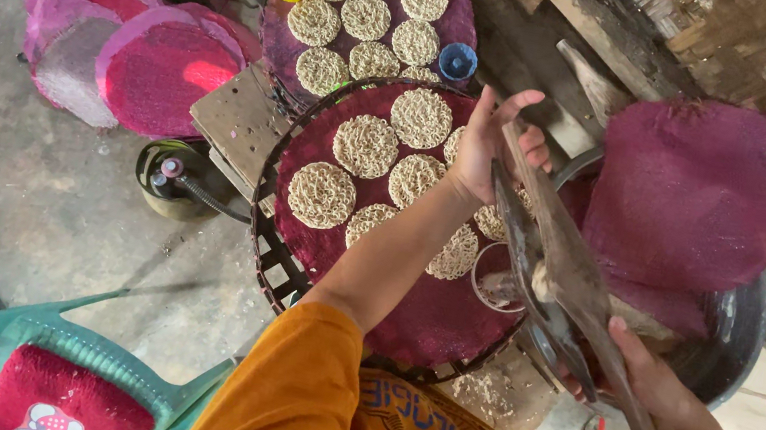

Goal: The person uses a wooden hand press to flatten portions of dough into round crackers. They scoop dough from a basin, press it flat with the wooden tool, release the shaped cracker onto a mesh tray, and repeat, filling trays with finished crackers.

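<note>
1. The left hand (492, 145) is wrapped around the top end of a long grey metal lid (553, 261), fingers curled over its edge. The right hand (647, 376) grips the lower end from below. Both hands are closed on it, and the lid hangs tilted, held edge-on above the dark pot (735, 328).
2. Keep both grips firm; the lid looks broad and awkward, so a slack hold at either end would likely let it swing.
3. A round tray (279, 265) lined with a magenta mesh mat (433, 319) sits just beside the pot, carrying flat noodle discs (365, 145). Keep the upper end of the lid from dipping onto them, since they look fragile.
4. A second magenta mat (689, 195) lies over the pot's far side. Lift clear of it so it does not snag.
5. Any steam or drips would probably run off the low end, so tilt it away from the right wrist.
</note>
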`<state>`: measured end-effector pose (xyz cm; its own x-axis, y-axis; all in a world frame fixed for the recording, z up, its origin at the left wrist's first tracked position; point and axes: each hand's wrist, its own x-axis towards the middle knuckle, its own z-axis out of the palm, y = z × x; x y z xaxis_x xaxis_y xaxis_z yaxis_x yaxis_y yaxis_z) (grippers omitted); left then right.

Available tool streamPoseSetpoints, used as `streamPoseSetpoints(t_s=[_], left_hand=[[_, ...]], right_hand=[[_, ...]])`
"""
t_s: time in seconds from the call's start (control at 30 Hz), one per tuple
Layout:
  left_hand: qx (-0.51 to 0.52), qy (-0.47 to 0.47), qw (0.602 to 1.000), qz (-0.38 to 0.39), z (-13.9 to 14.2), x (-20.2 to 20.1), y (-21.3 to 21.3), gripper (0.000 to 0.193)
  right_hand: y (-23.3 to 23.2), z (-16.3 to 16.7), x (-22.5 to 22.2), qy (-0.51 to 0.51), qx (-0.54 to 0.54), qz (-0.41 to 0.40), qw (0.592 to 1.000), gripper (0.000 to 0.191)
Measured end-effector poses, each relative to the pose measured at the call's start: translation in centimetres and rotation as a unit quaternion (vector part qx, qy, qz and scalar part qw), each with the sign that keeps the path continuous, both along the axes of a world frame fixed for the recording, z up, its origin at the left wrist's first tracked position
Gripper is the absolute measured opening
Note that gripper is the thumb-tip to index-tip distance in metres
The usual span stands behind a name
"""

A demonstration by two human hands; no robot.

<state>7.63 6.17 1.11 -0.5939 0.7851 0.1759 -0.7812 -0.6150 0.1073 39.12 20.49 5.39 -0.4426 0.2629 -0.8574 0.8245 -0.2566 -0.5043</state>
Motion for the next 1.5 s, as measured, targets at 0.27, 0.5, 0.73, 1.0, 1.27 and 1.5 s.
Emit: streamPoseSetpoints(t_s=[0.27,0.5,0.73,1.0,1.27,1.5], left_hand=[[-0.015,0.023,0.999,0.021,2.1,-3.4,-0.2,0.062],[-0.030,-0.035,0.999,-0.003,1.1,-1.6,1.6,0.060],[-0.081,-0.071,0.994,-0.033,-0.8,1.2,1.9,0.058],[-0.142,-0.056,0.988,-0.018,-0.1,-0.2,1.7,0.061],[-0.116,-0.057,0.992,-0.005,-0.2,0.5,4.2,0.059],[-0.128,-0.076,0.989,-0.017,-1.7,2.0,5.1,0.056]], right_hand=[[-0.7,0.4,-4.0,0.057,0.074,0.077,0.993,0.074],[0.4,1.7,-2.5,0.058,0.178,0.148,0.971,0.064],[-1.1,1.5,1.0,0.039,0.168,0.092,0.981,0.065],[-2.1,-0.3,-0.5,0.081,0.163,0.095,0.979,0.068],[-1.2,1.4,-0.2,0.069,0.239,0.117,0.961,0.062],[-1.2,1.1,1.4,0.065,0.140,0.014,0.988,0.057]])
